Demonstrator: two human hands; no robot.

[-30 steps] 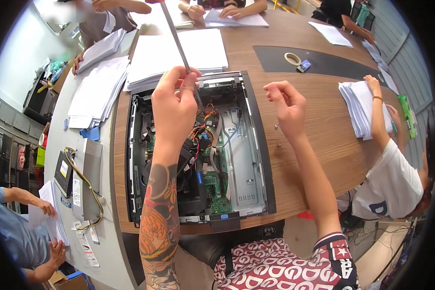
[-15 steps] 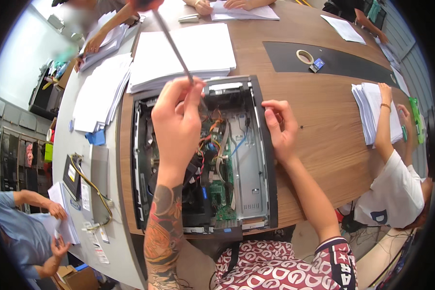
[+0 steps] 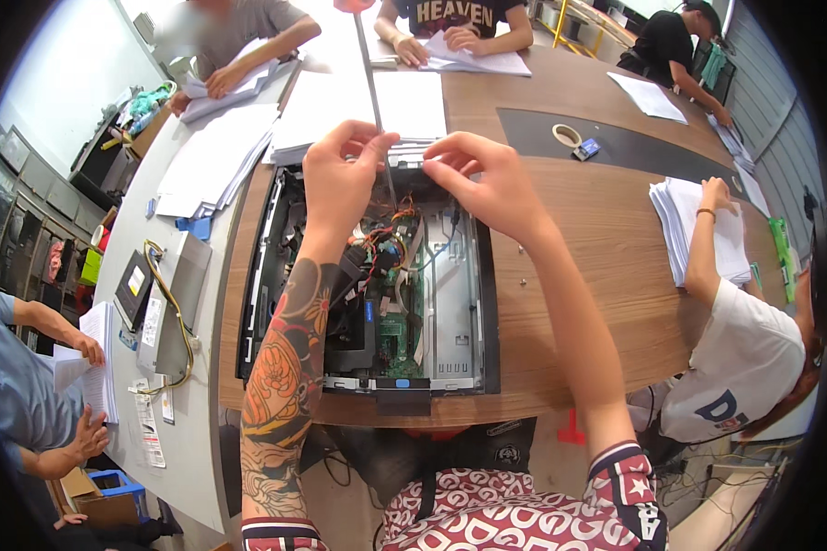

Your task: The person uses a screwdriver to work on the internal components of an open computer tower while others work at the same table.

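An open desktop computer case (image 3: pixel 490 321), with a green circuit board (image 3: pixel 397 326) and coloured cables (image 3: pixel 395 241), lies before me. My left hand (image 3: pixel 345 179) is over its upper left, thumb and forefinger closed on the long metal shaft of a screwdriver (image 3: pixel 370 78). Its red handle (image 3: pixel 352 5) rises at the top; the shaft's tip goes down among the cables. My right hand (image 3: pixel 473 179) is just right of the shaft over the upper right, fingers curled; whether they hold anything small I cannot make out.
Paper stacks (image 3: pixel 216 161) lie left and behind. Tape (image 3: pixel 567 135), a small blue item (image 3: pixel 589 147) and screws (image 3: pixel 523 281) are on the wooden table (image 3: pixel 579 303). A metal power supply (image 3: pixel 184 266) sits left. Co-workers (image 3: pixel 726 367) handle paper around the table.
My right hand has moved left and up, from outside the case to beside the shaft. My left hand stays on the shaft, which now stands more upright.
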